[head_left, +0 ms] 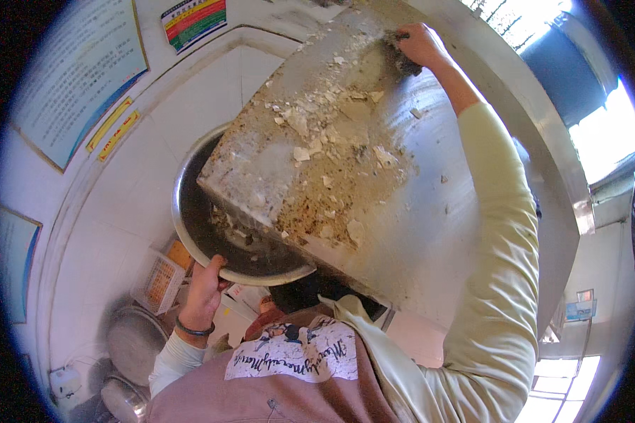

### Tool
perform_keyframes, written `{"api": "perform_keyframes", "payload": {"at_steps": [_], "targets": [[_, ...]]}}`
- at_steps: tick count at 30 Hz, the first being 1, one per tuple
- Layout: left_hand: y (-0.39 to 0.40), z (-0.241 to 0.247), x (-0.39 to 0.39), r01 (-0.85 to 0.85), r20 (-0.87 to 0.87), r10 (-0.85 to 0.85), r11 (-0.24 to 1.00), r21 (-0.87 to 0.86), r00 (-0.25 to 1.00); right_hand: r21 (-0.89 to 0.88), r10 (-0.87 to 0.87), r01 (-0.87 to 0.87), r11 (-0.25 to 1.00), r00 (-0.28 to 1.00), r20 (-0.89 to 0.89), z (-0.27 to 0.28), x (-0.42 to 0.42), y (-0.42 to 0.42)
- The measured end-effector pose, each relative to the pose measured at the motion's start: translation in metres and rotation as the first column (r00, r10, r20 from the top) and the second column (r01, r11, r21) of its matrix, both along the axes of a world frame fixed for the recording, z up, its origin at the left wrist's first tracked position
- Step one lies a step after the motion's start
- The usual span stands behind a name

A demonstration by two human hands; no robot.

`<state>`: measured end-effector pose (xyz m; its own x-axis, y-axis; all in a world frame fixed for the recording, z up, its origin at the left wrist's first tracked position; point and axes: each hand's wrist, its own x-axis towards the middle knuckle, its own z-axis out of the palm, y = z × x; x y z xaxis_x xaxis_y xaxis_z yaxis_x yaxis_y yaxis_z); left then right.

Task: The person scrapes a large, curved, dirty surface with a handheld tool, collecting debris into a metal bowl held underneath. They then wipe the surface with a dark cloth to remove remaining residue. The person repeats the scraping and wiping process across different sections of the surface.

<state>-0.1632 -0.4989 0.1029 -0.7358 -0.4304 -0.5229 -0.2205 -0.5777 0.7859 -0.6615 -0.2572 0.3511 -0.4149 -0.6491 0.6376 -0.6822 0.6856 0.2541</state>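
My left hand grips the near rim of a wide metal basin, thumb over the edge. The basin is under the left corner of a metal worktop, with dark wet residue and pale flakes inside. My right hand reaches to the far part of the worktop and presses a dark scouring pad or wad on it; its exact kind cannot be told. Between my hands, pale flakes and brown grime cover the left part of the surface. Farther right the metal looks smoother, with a few loose bits.
A tiled wall with posters bounds the left side. Lower left are a white plastic basket and large round metal pans. A curved-looking metal edge runs along the right, below bright windows.
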Motion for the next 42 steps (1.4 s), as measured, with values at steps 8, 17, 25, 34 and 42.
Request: {"api": "perform_keyframes", "payload": {"at_steps": [8, 17, 25, 34, 42], "targets": [[-0.003, -0.01, 0.024, -0.017, 0.052, 0.016, 0.999, 0.029, 0.999, 0.295, -0.019, -0.027, 0.955, 0.988, 0.151, -0.05, 0.115, -0.078], [0.004, -0.005, 0.006, -0.076, 0.015, 0.076, 0.997, -0.002, 0.997, 0.291, -0.244, 0.23, 0.929, 0.97, 0.011, -0.013, 0.043, -0.071], [-0.013, -0.024, 0.023, -0.033, 0.021, 0.032, 0.997, 0.07, 0.999, 0.29, 0.189, -0.213, 0.933, 0.976, 0.108, -0.043, 0.143, -0.088], [-0.003, -0.017, 0.012, -0.061, 0.0, 0.061, 0.997, 0.04, 0.998, 0.303, -0.222, 0.181, 0.936, 0.969, 0.105, -0.019, 0.103, -0.104], [-0.008, -0.009, 0.02, -0.028, 0.056, 0.025, 0.998, 0.049, 0.998, 0.379, -0.231, 0.208, 0.902, 0.973, 0.015, -0.027, 0.07, -0.098]]}}
